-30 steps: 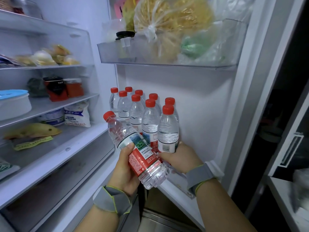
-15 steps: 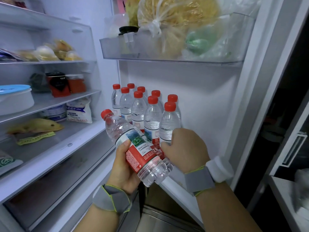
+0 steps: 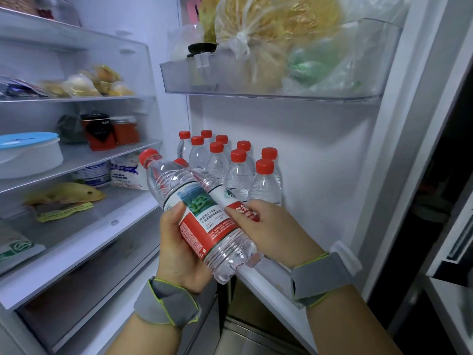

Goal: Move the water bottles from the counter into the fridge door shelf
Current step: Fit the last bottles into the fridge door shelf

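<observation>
A clear plastic water bottle with a red cap and a red, white and green label [image 3: 198,213] is held tilted in front of the open fridge, its cap pointing up and to the left and its bottom down and to the right. The left hand [image 3: 179,252] grasps it from below and from the left, with the thumb lying on the label. The right hand [image 3: 275,231] holds a second bottle of the same kind [image 3: 243,213], which lies just behind the first one and is mostly hidden by it; the thumb presses on its red label. Both wrists wear grey bands with yellow-green edges [image 3: 316,278]. Behind the hands, a group of upright clear bottles with red caps [image 3: 238,170] stands in two rows on the lower door shelf [image 3: 268,283], filling its left and middle part up to the right hand. Above it, the transparent upper door shelf [image 3: 332,93] carries tied plastic bags with yellow and green food [image 3: 268,42]. To the left, on the glass shelves inside the fridge, there are a white round container with a blue lid [image 3: 28,152] and red jars [image 3: 122,129].
</observation>
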Motion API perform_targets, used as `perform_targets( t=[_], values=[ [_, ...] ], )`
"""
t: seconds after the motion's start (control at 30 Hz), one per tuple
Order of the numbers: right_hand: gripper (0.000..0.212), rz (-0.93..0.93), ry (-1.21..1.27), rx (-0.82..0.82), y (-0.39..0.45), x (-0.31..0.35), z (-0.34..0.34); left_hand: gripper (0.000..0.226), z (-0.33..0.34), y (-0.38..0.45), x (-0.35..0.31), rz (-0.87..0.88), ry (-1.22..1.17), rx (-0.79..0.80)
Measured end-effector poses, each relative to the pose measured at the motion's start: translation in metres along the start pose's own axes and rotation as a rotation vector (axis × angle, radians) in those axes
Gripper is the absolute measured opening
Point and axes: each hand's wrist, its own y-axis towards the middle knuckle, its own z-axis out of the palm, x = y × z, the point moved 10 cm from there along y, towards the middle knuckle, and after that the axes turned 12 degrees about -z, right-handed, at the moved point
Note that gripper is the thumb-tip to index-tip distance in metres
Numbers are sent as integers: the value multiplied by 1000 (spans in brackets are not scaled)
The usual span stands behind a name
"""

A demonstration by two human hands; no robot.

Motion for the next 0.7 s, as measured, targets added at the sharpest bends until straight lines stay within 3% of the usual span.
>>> perform_targets(
  t=[0.1,0.17,0.3,0.4,0.47,0.6,0.7],
  values=[
    [60,1,67,-11,2,2,-2,49,0,2,-1,-5,-17,-52],
    [61,5,104,-31,1,3,-4,63,3,3,0,-28,-14,-40],
    [25,-5,273,-97,-7,2,-8,65,6,5,-3,-34,73,-20],
    [26,-67,377,-241,-15,1,-17,86,6,7,4,-93,51,-20],
    [29,-101,426,-335,-21,-2,-22,79,5,9,2,-54,29,-30],
    [48,-162,529,-495,-34,-11,-35,38,7,11,10,-35,51,-35],
    [53,-235,485,-614,-47,-11,-55,41,9,12,22,-100,121,-36]
  ],
)
